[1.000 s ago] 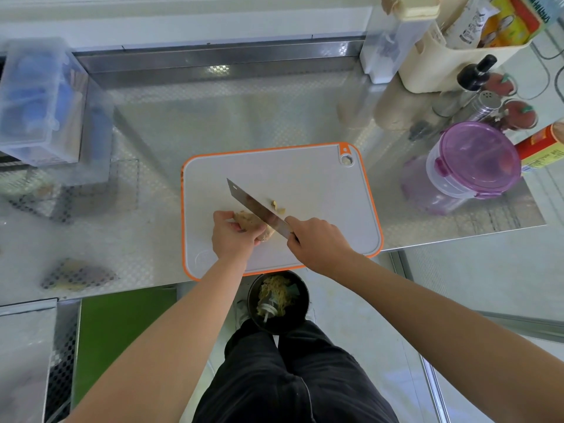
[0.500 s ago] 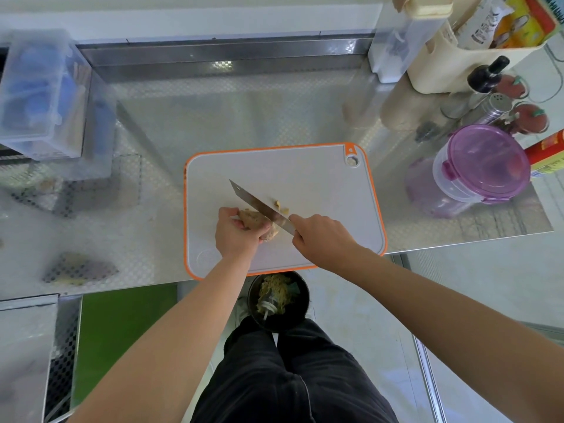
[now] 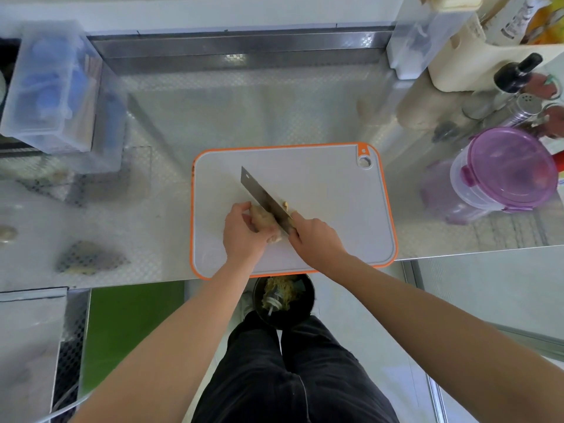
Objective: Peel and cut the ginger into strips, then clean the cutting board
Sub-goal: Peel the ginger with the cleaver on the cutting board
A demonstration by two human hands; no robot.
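**Knife on the ginger at the middle of the board**

Head view: a white cutting board (image 3: 335,190) with an orange rim lies at the centre of the frame on a steel counter (image 3: 244,111), its near edge at the counter's front lip. The ginger (image 3: 265,221) sits on the board's lower middle. The left hand (image 3: 244,232) grips it from the left, fingers curled over the top of the root. The right hand (image 3: 316,239) is wrapped around the handle of a knife (image 3: 265,198). The blade runs diagonally up and left across the ginger, with its tip toward the board's upper left. A few small pale pieces (image 3: 287,205) lie on the board just right of the blade.

Below the board's near edge, in the lower centre of the frame, is a round black container (image 3: 300,303). It holds what may be peelings, though the view is too blurred to be sure. A purple-lidded tub (image 3: 512,169) stands at the right of the frame, well apart from the board. A clear plastic box (image 3: 52,87) occupies the upper left.
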